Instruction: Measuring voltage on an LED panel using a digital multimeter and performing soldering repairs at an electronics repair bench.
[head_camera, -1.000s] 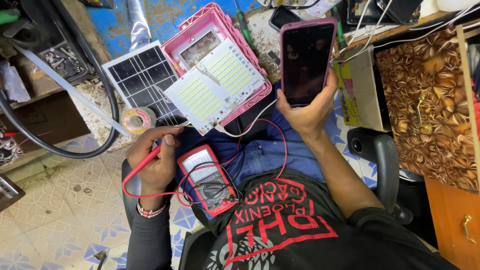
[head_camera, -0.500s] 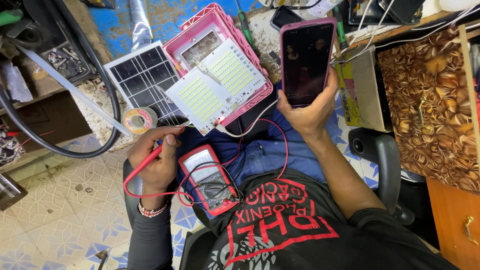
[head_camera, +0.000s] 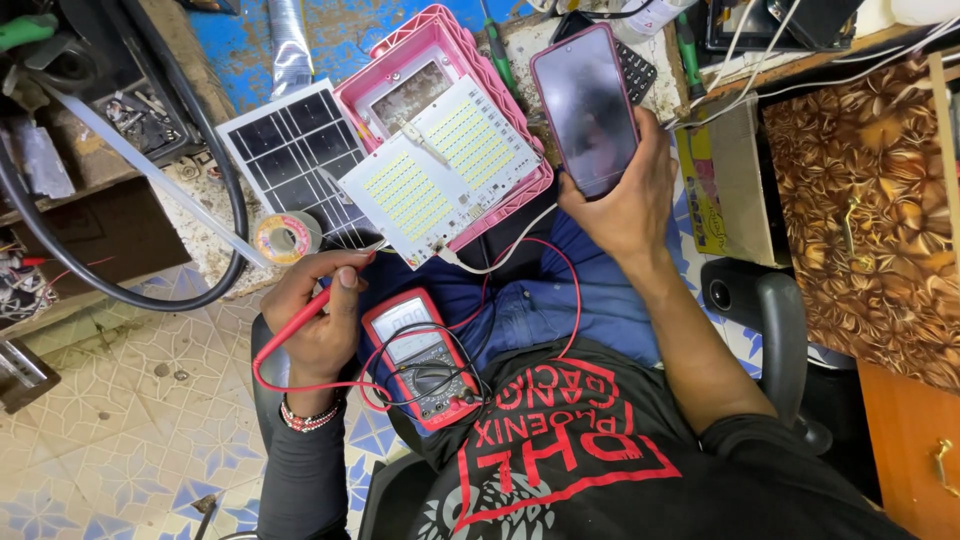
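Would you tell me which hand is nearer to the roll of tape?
Left. The left hand, holding a red probe, sits just below the tape roll; the right hand holds the phone, far across.

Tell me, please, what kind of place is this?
Probably a small electronics repair workshop. A red multimeter lies on the person's lap, a white LED board rests on a pink housing, and a small solar panel and screwdrivers lie on the cluttered bench.
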